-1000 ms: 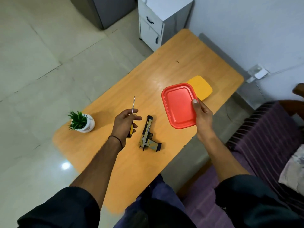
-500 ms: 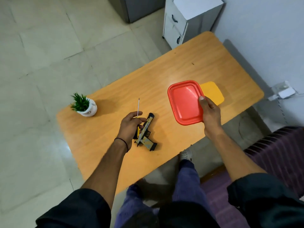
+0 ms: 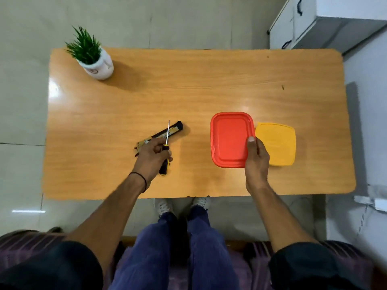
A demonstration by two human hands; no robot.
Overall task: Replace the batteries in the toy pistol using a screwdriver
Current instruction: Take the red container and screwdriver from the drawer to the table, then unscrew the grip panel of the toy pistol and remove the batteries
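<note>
Black-and-yellow toy pistol (image 3: pixel 167 133) lies flat (grip hidden); left fingers (image 3: pixel 161 147) clasp screwdriver (image 3: pixel 166 151), right fingers (image 3: pixel 251 143) pinch red lid (image 3: pixel 230 139).

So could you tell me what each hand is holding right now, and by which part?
Left hand: black-and-yellow-handled screwdriver, by its handle. Right hand: red square plastic lid, pinched at its right edge.

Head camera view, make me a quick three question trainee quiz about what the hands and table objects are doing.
1. True or false: the left hand holds the black-and-yellow-handled screwdriver.
2. What does the right hand grip?
A. small potted green plant in a white pot
B. square red plastic lid
C. black and tan toy pistol
3. What lies partly under the lid's right edge on the wooden table?

Key: 1 true. 2 B. 3 the square yellow plastic container.
</note>
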